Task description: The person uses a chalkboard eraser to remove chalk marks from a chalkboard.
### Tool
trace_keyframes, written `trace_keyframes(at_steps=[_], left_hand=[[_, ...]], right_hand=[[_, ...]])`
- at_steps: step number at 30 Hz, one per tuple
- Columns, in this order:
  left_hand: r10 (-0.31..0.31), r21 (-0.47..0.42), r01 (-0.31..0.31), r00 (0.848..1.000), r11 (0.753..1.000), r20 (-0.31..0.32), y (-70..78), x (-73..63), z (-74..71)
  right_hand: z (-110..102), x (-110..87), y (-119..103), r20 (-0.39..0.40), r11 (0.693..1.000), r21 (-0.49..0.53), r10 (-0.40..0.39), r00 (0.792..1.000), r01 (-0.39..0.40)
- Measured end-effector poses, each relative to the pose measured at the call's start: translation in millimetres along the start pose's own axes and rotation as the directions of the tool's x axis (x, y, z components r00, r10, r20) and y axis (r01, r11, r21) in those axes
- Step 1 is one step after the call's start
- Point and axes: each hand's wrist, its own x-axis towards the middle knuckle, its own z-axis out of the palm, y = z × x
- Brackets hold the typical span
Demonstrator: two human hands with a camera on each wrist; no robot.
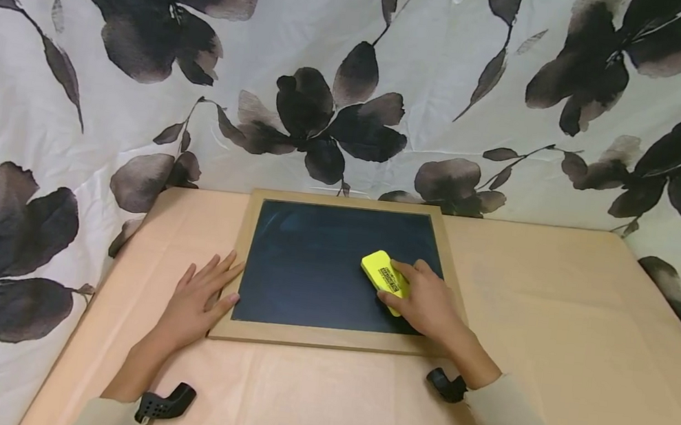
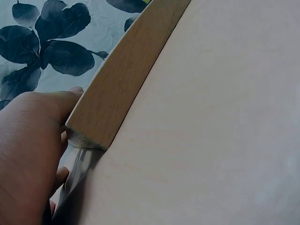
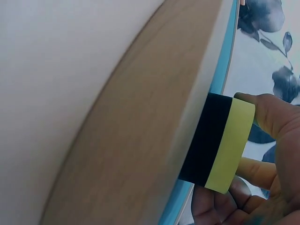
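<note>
A dark chalkboard (image 1: 310, 265) in a light wooden frame (image 1: 327, 338) lies on the table. My right hand (image 1: 431, 302) grips a yellow board eraser (image 1: 385, 273) with black lettering, over the right part of the board. In the right wrist view the eraser (image 3: 229, 145) has its black felt side against the board, with thumb and fingers around its yellow body. My left hand (image 1: 199, 301) rests at the left edge of the frame, fingers spread and fairly straight. The left wrist view shows that hand (image 2: 33, 150) touching the frame's corner (image 2: 117, 79).
The table (image 1: 554, 318) has a pale wood-coloured covering. Behind it and along its sides hangs a white cloth (image 1: 443, 64) with dark flowers. Black wrist devices (image 1: 166, 403) sit on both forearms. Faint pale smears show near the board's upper left.
</note>
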Motion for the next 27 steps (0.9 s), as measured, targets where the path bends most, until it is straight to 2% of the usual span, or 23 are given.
trace_keyframes(at_steps=[6, 17, 27], left_hand=[[0.001, 0.004, -0.001, 1.000, 1.000, 0.006, -1.0, 0.3, 3.0], [0.007, 0.002, -0.007, 1.000, 1.000, -0.002, -3.9, -2.4, 3.2], [0.023, -0.012, -0.024, 1.000, 1.000, -0.019, -2.4, -1.6, 2.3]], right_hand=[[-7.1, -10.5, 18.2, -0.027, 0.999, -0.010, 0.051, 0.998, -0.052], [-17.2, -26.2, 38.0, -0.044, 0.989, -0.025, 0.146, 0.988, -0.147], [-20.3, -30.8, 45.7, -0.061, 0.989, 0.016, 0.150, 0.987, -0.149]])
